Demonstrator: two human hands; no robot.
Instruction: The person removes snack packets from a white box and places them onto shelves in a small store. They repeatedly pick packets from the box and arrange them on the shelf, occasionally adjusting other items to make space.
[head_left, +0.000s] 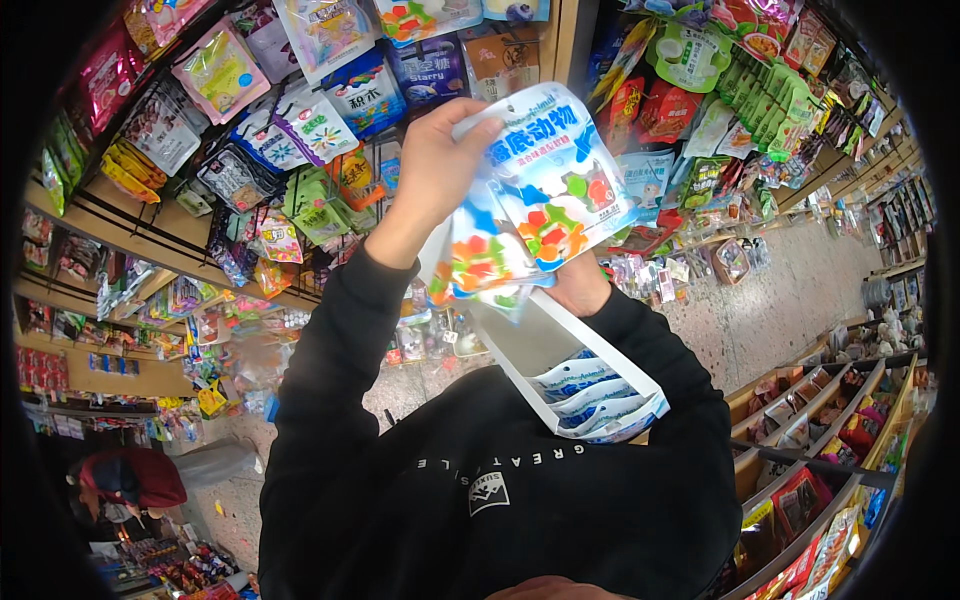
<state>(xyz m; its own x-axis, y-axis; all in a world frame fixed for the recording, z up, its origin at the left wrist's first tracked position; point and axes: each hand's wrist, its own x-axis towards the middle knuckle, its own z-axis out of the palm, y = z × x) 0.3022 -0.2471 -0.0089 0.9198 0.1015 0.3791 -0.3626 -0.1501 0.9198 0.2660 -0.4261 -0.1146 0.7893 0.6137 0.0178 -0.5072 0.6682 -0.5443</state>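
My left hand (439, 154) pinches the top corner of a white and blue gummy candy pouch (566, 180) between thumb and fingers. Another similar pouch (480, 259) hangs just behind it, partly covered. Behind the pouches, my right hand (583, 286) shows only its heel and wrist; its fingers are hidden. It is at the upper end of a long open white cardboard box (499, 337), which is held up in front of my chest. Several more pouches of the same kind (592, 394) stand in a row at the box's lower end.
Hooks full of hanging snack pouches (367, 90) face me, and more green packs (772, 105) hang at the upper right. Divided wooden bins (795, 409) with packaged snacks stand at the lower right. A person in dark red (135, 476) is at the lower left, beside the speckled floor (232, 517).
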